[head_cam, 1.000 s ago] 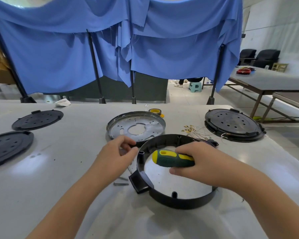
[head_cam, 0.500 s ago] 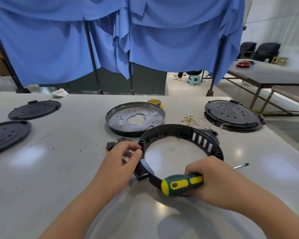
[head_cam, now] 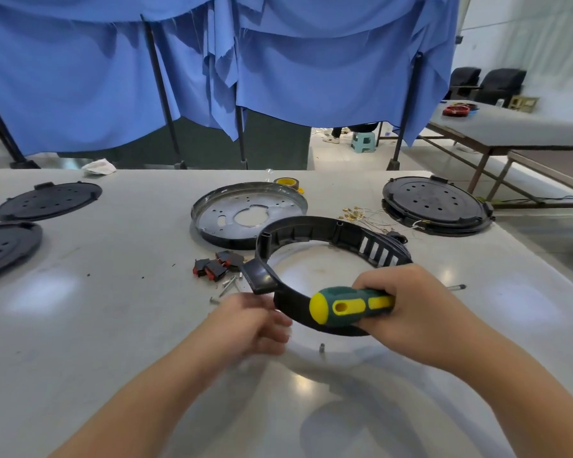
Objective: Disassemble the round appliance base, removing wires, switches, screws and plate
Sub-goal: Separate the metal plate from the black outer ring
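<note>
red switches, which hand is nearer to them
Left. The left hand sits just below the red switches; the right hand, holding the screwdriver, is farther right.

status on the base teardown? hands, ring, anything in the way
Right hand grips screwdriver and black ring, ring tilted up. Left hand blurred, beside the ring. Switches and screws loose on table. Nothing blocking.

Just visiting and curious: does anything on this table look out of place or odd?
One screw lies alone near the table's front edge, below the raised black ring, apart from the other screws beside the switches. The ring itself sits tilted, its near side lifted by the right hand, which also grips the screwdriver.
</note>
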A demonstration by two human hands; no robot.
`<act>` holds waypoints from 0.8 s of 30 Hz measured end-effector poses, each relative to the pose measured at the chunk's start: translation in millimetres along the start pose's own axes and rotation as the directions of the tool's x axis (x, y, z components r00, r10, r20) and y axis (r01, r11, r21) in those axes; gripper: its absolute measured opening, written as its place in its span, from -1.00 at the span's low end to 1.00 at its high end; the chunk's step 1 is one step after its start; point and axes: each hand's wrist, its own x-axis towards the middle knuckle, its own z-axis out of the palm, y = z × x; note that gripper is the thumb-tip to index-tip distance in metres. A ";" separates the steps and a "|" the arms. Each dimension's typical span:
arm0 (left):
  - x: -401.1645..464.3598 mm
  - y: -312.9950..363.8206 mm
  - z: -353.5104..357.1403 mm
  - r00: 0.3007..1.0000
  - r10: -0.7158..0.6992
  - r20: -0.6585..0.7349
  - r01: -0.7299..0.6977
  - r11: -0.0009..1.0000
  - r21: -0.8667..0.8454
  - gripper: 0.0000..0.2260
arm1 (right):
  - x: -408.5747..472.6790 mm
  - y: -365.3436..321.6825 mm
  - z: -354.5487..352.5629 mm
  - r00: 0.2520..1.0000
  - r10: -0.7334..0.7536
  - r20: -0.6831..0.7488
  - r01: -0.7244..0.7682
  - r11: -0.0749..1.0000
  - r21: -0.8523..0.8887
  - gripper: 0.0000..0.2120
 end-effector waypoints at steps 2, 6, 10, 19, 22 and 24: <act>-2.9 -7.8 4.1 0.987 0.155 0.041 -0.158 0.901 0.403 -0.86 | -0.6 0.9 -1.0 1.000 -0.005 -0.015 0.005 1.000 -0.001 -0.88; -5.8 -16.1 7.1 0.951 0.308 0.040 -0.265 0.737 0.622 -0.92 | -1.9 4.4 -5.0 0.998 -0.015 -0.064 0.016 1.000 0.008 -0.84; -9.1 -24.8 17.1 0.900 0.415 0.129 -0.378 0.599 0.706 -0.93 | -2.8 6.7 -5.1 0.997 -0.027 -0.077 0.027 1.000 0.007 -0.88; -7.8 -27.9 21.2 0.831 0.519 0.199 -0.484 0.500 0.718 -0.97 | -4.4 6.8 -1.9 0.995 -0.051 -0.088 0.048 0.998 -0.036 -0.88; -6.4 -15.2 4.0 0.885 0.401 0.237 -0.455 0.636 0.624 -0.95 | -4.2 8.1 -1.3 0.995 -0.048 -0.093 0.045 0.998 -0.041 -0.84; -5.4 -4.0 -17.6 0.891 0.314 0.326 -0.453 0.614 0.646 -0.90 | -4.6 7.8 -1.0 0.993 -0.055 -0.106 0.050 0.997 -0.055 -0.85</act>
